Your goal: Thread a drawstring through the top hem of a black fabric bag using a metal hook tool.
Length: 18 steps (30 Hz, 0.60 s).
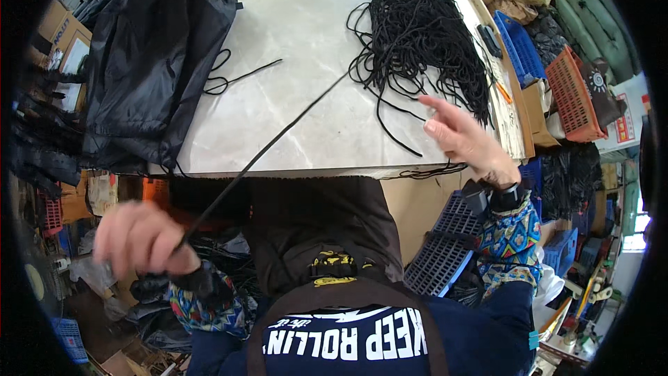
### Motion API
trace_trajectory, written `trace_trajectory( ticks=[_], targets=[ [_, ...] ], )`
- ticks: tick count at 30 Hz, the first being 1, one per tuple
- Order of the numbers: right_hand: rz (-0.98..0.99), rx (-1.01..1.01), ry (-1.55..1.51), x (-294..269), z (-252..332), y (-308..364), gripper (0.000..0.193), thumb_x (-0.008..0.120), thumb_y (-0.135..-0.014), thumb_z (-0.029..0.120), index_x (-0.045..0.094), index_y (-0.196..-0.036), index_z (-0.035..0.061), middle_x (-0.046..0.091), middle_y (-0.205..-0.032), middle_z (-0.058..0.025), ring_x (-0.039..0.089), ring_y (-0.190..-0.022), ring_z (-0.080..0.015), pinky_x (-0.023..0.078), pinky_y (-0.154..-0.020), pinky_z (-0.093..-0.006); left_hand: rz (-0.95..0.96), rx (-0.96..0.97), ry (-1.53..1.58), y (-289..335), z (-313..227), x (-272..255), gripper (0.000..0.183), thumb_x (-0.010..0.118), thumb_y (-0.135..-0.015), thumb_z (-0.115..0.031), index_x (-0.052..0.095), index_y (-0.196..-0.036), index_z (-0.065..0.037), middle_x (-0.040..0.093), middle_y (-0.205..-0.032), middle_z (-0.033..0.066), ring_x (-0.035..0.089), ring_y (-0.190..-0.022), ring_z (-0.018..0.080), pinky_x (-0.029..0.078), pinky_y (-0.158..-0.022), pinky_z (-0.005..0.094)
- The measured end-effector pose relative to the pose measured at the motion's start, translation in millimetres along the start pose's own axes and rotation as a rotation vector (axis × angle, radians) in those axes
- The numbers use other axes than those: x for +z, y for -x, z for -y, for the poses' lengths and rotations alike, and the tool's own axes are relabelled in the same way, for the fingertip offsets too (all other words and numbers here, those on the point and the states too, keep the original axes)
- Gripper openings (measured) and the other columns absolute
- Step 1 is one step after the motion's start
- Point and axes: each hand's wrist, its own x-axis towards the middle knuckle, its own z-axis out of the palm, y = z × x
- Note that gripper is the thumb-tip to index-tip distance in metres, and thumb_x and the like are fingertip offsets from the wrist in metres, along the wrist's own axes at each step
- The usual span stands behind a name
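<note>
My left hand [145, 238], a little blurred, is closed on one end of a black cord [268, 145], low at the left below the table's edge. Taut and slanting, the cord runs up to a tangled heap of black cords [424, 35] on the right half of the table. Beside the heap's near edge, my right hand [465, 138] hovers with index finger and thumb stretched out and apart; nothing shows between them. Black shiny fabric pieces [149, 63] lie along the table's left side, with a loose cord [243, 78] trailing from them.
The pale marbled tabletop [292, 21] ends in a straight front edge close to my body. Beyond its right side stand a blue basket [520, 45] and an orange basket [574, 94]. A dark blue crate [445, 244] sits below my right forearm. An orange-handled tool [504, 93] lies near the right edge.
</note>
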Motion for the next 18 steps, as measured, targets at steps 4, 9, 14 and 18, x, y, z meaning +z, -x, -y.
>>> trace_trajectory(
  ticks=[4, 9, 14, 18],
  targets=[
    [0.149, -0.119, -0.331, 39, -33, 2, 0.031, 0.046, -0.098, 0.022, 0.050, -0.125, 0.0055, 0.041, -0.075, 0.0068, 0.036, -0.063, -0.0014, 0.030, -0.054, -0.0160, -0.090, -0.200, -0.395, 11, 18, 13, 0.012, 0.058, -0.087, -0.009, 0.067, -0.089, 0.000, 0.062, -0.074, 0.0131, 0.047, -0.044, 0.0150, 0.035, -0.040, 0.0241],
    [0.085, -0.308, -0.164, 90, -33, 24, 0.021, 0.047, -0.097, 0.011, 0.059, -0.107, -0.0026, 0.046, -0.068, 0.0043, 0.042, -0.062, -0.0049, 0.036, -0.057, -0.0197, -0.900, -0.788, -1.053, 14, 83, -34, 0.018, 0.058, -0.090, -0.012, 0.065, -0.099, 0.002, 0.061, -0.072, 0.0018, 0.045, -0.053, 0.0020, 0.033, -0.045, 0.0159],
    [0.240, -0.177, -0.418, 102, -35, 41, 0.022, 0.045, -0.099, 0.017, 0.057, -0.106, 0.0004, 0.038, -0.063, 0.0075, 0.032, -0.055, -0.0014, 0.025, -0.048, -0.0180, -0.882, -0.672, -1.054, 27, 103, -50, 0.015, 0.057, -0.089, -0.010, 0.066, -0.094, 0.001, 0.060, -0.068, 0.0010, 0.047, -0.051, 0.0027, 0.032, -0.043, 0.0161],
    [0.322, -0.094, -0.539, 105, -42, 41, 0.023, 0.044, -0.100, 0.021, 0.055, -0.106, 0.0017, 0.033, -0.062, 0.0088, 0.027, -0.052, -0.0006, 0.020, -0.046, -0.0178, -0.841, -0.686, -1.127, 28, 107, -50, 0.015, 0.058, -0.089, -0.010, 0.066, -0.093, 0.001, 0.060, -0.069, 0.0012, 0.047, -0.052, 0.0029, 0.033, -0.046, 0.0165]
  ],
)
